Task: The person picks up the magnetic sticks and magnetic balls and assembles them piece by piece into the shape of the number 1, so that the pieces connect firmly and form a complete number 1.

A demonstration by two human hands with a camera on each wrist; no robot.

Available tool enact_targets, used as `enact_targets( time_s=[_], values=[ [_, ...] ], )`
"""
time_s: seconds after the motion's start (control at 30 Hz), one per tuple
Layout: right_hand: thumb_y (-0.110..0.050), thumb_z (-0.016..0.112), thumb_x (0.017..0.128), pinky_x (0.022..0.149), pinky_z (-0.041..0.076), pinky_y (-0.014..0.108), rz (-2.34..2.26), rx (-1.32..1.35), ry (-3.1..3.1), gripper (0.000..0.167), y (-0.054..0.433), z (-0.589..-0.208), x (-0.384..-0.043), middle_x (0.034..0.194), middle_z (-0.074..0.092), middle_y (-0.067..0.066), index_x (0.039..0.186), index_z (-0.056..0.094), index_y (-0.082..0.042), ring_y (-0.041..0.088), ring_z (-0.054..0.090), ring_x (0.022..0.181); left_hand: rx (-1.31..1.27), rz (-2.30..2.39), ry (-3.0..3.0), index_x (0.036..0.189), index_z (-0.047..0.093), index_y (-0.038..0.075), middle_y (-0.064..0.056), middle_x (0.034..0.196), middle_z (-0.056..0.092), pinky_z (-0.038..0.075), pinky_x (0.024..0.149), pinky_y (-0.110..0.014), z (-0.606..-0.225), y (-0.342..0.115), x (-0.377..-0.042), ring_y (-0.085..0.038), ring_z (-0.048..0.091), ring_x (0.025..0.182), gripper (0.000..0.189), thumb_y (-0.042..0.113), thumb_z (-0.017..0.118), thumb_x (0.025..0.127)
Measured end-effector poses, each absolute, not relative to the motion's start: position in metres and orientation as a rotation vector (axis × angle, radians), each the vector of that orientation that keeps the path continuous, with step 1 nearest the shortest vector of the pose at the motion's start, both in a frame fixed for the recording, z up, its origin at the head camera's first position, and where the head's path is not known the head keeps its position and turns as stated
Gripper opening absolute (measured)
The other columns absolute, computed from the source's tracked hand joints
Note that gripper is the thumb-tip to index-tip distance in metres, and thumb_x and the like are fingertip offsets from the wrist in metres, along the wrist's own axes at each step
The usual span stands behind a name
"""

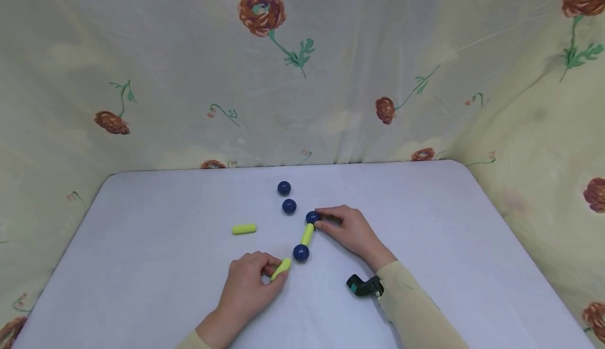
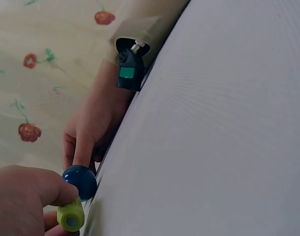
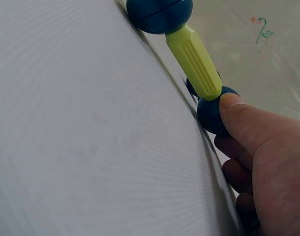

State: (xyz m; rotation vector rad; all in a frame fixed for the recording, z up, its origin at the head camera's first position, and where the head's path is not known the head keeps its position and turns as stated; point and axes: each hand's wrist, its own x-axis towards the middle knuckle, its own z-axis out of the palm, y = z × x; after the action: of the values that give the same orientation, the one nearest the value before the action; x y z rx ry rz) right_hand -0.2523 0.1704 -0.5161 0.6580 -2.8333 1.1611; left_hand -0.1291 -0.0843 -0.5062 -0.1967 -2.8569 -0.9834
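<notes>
My right hand (image 1: pixel 352 231) pinches a dark blue ball (image 1: pixel 312 217) between thumb and fingers. A yellow-green rod (image 1: pixel 307 234) joins that ball to a nearer blue ball (image 1: pixel 301 253); the right wrist view shows the rod (image 3: pixel 195 61) with grooves along its side, touching both balls. My left hand (image 1: pixel 250 281) pinches another yellow-green rod (image 1: pixel 281 268) close to the nearer ball, a small gap between them. In the left wrist view a round grey spot shows on the end of this held rod (image 2: pixel 71 216).
Two loose blue balls, the farther one (image 1: pixel 284 188) and the closer one (image 1: pixel 289 206), lie beyond the joined piece. A loose yellow-green rod (image 1: pixel 243 229) lies to the left on the white table (image 1: pixel 156 254). Flowered cloth (image 1: pixel 331 113) hangs behind the table's back edge.
</notes>
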Motion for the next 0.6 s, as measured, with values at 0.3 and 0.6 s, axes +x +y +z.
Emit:
enact_targets(
  time_s=[0.3, 0.6],
  values=[
    [-0.047, 0.069, 0.091, 0.097, 0.046, 0.038, 1.178, 0.652, -2.831, 0.039, 0.169, -0.516, -0.252, 0.118, 0.067, -0.014, 0.124, 0.070, -0.027, 0.011, 0.059, 0.114, -0.177, -0.966, -2.894, 0.090, 0.072, 0.025, 0.021, 0.071, 0.053, 0.034, 0.076, -0.036, -0.505, -0.078, -0.126, -0.004, 0.047, 0.070, 0.017, 0.037, 0.079, 0.081],
    [-0.047, 0.069, 0.091, 0.098, 0.045, 0.041, 1.168, 0.634, -2.839, 0.039, 0.169, -0.514, -0.251, 0.119, 0.067, -0.011, 0.124, 0.070, -0.026, 0.014, 0.059, 0.117, -0.160, -0.966, -2.893, 0.088, 0.071, 0.024, 0.021, 0.071, 0.053, 0.033, 0.074, -0.036, -0.505, -0.070, -0.128, -0.004, 0.047, 0.070, 0.017, 0.037, 0.078, 0.080]
  ],
)
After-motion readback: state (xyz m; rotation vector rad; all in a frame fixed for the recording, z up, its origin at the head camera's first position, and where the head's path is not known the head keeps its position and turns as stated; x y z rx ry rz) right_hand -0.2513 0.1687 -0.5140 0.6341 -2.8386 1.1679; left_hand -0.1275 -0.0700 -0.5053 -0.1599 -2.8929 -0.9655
